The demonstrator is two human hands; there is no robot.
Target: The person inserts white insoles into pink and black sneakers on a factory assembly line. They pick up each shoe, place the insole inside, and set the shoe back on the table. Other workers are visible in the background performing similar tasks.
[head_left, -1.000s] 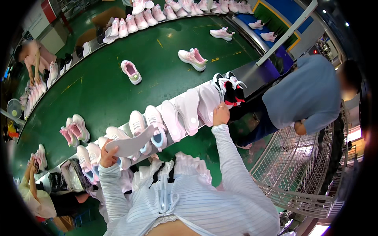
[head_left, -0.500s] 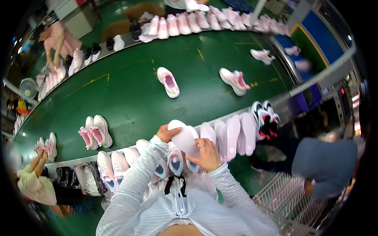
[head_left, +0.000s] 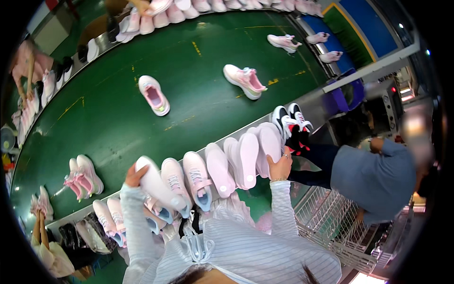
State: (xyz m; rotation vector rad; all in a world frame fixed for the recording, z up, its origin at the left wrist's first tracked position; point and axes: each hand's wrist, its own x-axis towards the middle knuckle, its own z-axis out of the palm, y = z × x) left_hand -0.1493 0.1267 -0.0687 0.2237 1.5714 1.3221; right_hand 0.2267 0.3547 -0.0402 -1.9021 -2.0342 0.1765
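Note:
My left hand (head_left: 135, 175) grips a pale insole (head_left: 161, 183) by its upper left edge, holding it tilted over the row of shoes. My right hand (head_left: 281, 166) is closed around the lower end of a pale pink insole (head_left: 268, 144), the rightmost of several leaning along the near edge of the green conveyor belt. Other insoles, such as the one nearest the shoes (head_left: 219, 171), stand to its left. Between my hands are pink-and-white sneakers (head_left: 196, 176) with blue linings. Part of my right fingers is hidden behind the insole.
Single sneakers (head_left: 153, 97) and a pair (head_left: 83, 177) lie on the green belt (head_left: 189, 123). Black-and-white sneakers (head_left: 289, 124) stand beyond the insoles. A wire cart (head_left: 331, 217) and a person in blue (head_left: 373, 182) are at the right. Several shoes line the far edge.
My right hand has left the insole it shared with my left and moved right onto a standing one. My left hand still holds its insole, farther left. The view has shifted right.

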